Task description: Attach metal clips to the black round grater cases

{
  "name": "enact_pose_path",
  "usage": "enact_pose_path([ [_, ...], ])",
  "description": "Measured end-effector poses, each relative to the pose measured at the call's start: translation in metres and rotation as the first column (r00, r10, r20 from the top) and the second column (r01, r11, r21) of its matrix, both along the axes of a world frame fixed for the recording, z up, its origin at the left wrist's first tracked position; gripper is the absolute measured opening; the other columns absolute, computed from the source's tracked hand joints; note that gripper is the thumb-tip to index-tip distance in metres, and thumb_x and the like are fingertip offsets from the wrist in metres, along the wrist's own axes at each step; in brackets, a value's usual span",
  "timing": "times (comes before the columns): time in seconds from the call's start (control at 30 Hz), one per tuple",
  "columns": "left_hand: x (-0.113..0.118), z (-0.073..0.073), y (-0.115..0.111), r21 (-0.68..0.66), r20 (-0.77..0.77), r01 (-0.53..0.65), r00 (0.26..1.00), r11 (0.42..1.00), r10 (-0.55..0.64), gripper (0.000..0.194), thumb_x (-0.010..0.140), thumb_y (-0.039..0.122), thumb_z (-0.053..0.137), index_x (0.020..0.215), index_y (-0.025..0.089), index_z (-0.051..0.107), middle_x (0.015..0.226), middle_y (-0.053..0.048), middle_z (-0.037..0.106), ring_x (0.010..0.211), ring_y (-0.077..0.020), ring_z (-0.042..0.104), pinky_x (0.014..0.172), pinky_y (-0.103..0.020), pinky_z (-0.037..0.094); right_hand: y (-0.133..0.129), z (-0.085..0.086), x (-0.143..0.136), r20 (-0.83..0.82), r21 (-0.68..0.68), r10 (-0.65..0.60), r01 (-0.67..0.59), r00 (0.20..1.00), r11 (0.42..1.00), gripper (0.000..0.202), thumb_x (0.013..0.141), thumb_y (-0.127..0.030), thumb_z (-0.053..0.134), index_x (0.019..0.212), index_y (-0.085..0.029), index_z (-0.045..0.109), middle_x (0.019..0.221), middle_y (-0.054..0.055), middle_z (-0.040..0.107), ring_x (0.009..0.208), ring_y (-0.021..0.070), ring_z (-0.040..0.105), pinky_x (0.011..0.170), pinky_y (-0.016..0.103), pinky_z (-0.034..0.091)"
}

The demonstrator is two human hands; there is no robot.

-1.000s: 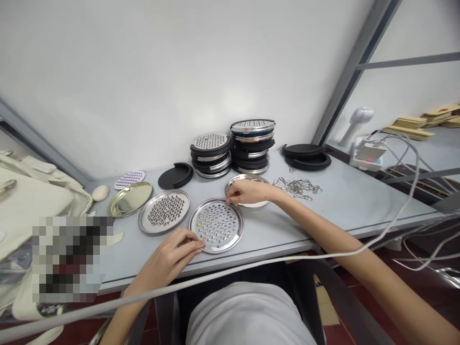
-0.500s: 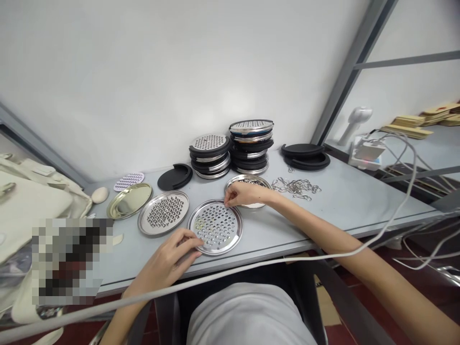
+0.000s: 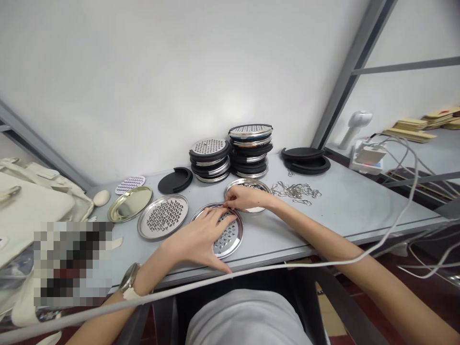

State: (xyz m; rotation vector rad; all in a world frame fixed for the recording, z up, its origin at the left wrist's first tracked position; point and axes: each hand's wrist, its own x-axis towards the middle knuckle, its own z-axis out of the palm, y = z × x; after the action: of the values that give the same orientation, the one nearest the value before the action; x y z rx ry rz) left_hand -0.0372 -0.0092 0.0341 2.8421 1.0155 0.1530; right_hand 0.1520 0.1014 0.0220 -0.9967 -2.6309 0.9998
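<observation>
Most of the perforated steel disc [image 3: 230, 235] at the table's [image 3: 341, 201] near edge is hidden under the left hand [image 3: 201, 239], which lies flat on it, fingers spread, clasping nothing. Right hand [image 3: 246, 197] rests at the disc's far rim, fingertips pinched narrow; whether they hold anything cannot be told. It overlaps a second steel disc [image 3: 251, 184], largely covered. A pixelated block masks the lower left.

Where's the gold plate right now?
The gold plate lies on the table's left part in the head view, between the white egg-shaped piece and a perforated steel disc.
</observation>
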Motion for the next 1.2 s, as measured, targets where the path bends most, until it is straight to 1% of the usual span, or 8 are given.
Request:
enact_pose_path([
  [0.1, -0.0012, -0.0033, -0.0021, 0.008, -0.010, -0.009, 1.000, 1.000, 0.009, 0.101, 0.062, 0.073, 0.066, 0.140, 0.017, 0.037, 0.138, -0.018, 0.040, 0.126, -0.0379, 0.037, 0.104, -0.052, 0.033, 0.0000, 0.0001, 0.0005, -0.009, 0.008, 0.013, -0.012, 1.000, 1.000, 0.023, 0.079, -0.026, 0.052, 0.068, -0.013, 0.066, 0.055, 0.000, 0.059, 0.051, 0.0109, 0.049, 0.049, 0.020, 0.036],
  [0.27, -0.0002, -0.0024, -0.0027, 0.033, -0.021, 0.005, 1.000, 0.999, -0.004, 0.089, 0.067, 0.070, 0.064, 0.139, 0.024, 0.040, 0.137, -0.014, 0.042, 0.125, -0.0366, 0.038, 0.104, -0.053, 0.030, 0.0005, -0.0001, 0.0010, 0.003, -0.003, 0.028, -0.028, 1.000, 1.000, 0.028, 0.084, -0.031, 0.049, 0.067, -0.013, 0.064, 0.051, 0.000, 0.057, 0.049, 0.0112, 0.050, 0.049, 0.021, 0.037],
  [0.37, 0.0013, -0.0020, -0.0021, 0.042, -0.027, -0.004, 1.000, 0.999, 0.005, 0.084, 0.070, 0.071, 0.061, 0.138, 0.026, 0.042, 0.135, -0.013, 0.043, 0.125, -0.0360, 0.038, 0.104, -0.054, 0.029, 0.0000, 0.0010, 0.0009, -0.001, 0.011, 0.039, -0.039, 0.999, 0.999, 0.033, 0.087, -0.035, 0.047, 0.067, -0.013, 0.063, 0.052, 0.001, 0.057, 0.050, 0.0112, 0.050, 0.049, 0.021, 0.037],
  [0.43, 0.0023, -0.0023, -0.0015, 0.048, -0.031, -0.015, 0.999, 0.999, 0.016, 0.082, 0.070, 0.070, 0.060, 0.136, 0.025, 0.043, 0.132, -0.013, 0.045, 0.123, -0.0356, 0.040, 0.104, -0.054, 0.029, -0.0006, 0.0018, 0.0007, -0.005, 0.012, 0.052, -0.052, 0.999, 0.999, 0.035, 0.088, -0.037, 0.046, 0.067, -0.013, 0.062, 0.053, 0.001, 0.058, 0.050, 0.0111, 0.051, 0.050, 0.021, 0.038],
  [0.6, 0.0038, -0.0054, 0.0002, 0.072, -0.029, -0.039, 0.999, 0.997, 0.041, 0.081, 0.070, 0.067, 0.062, 0.130, 0.014, 0.046, 0.123, -0.015, 0.048, 0.117, -0.0351, 0.043, 0.104, -0.052, 0.029, -0.0023, 0.0005, -0.0012, -0.025, 0.007, 0.038, -0.038, 0.999, 0.999, 0.037, 0.089, -0.038, 0.046, 0.064, -0.014, 0.059, 0.056, 0.001, 0.060, 0.049, 0.0106, 0.051, 0.049, 0.021, 0.038],
  [0.8, 0.0032, -0.0082, -0.0004, 0.117, -0.025, -0.041, 0.999, 0.992, 0.044, 0.074, 0.070, 0.062, 0.063, 0.126, 0.017, 0.048, 0.118, -0.014, 0.047, 0.109, -0.0343, 0.045, 0.098, -0.051, 0.034, -0.0022, -0.0024, -0.0029, -0.030, 0.078, 0.051, -0.049, 0.998, 0.996, 0.037, 0.089, -0.036, 0.045, 0.063, -0.014, 0.061, 0.054, 0.001, 0.059, 0.049, 0.0106, 0.049, 0.051, 0.022, 0.036],
  [1.0, 0.0045, -0.0087, 0.0002, 0.130, -0.041, -0.037, 0.998, 0.991, 0.042, 0.066, 0.067, 0.058, 0.065, 0.118, 0.017, 0.051, 0.117, -0.014, 0.047, 0.109, -0.0338, 0.045, 0.099, -0.050, 0.031, -0.0010, -0.0039, -0.0026, -0.050, 0.120, 0.078, -0.071, 0.996, 0.990, 0.035, 0.088, -0.034, 0.045, 0.067, -0.013, 0.063, 0.058, 0.001, 0.060, 0.052, 0.0106, 0.048, 0.053, 0.021, 0.036],
  [1.2, 0.0058, -0.0076, 0.0000, 0.163, -0.036, -0.063, 0.997, 0.985, 0.070, 0.064, 0.063, 0.056, 0.066, 0.111, 0.017, 0.052, 0.111, -0.014, 0.047, 0.103, -0.0332, 0.043, 0.093, -0.047, 0.034, -0.0028, -0.0021, -0.0018, -0.053, 0.083, 0.070, -0.066, 0.996, 0.994, 0.033, 0.087, -0.033, 0.045, 0.066, -0.014, 0.062, 0.058, 0.000, 0.059, 0.052, 0.0105, 0.048, 0.052, 0.021, 0.036],
])
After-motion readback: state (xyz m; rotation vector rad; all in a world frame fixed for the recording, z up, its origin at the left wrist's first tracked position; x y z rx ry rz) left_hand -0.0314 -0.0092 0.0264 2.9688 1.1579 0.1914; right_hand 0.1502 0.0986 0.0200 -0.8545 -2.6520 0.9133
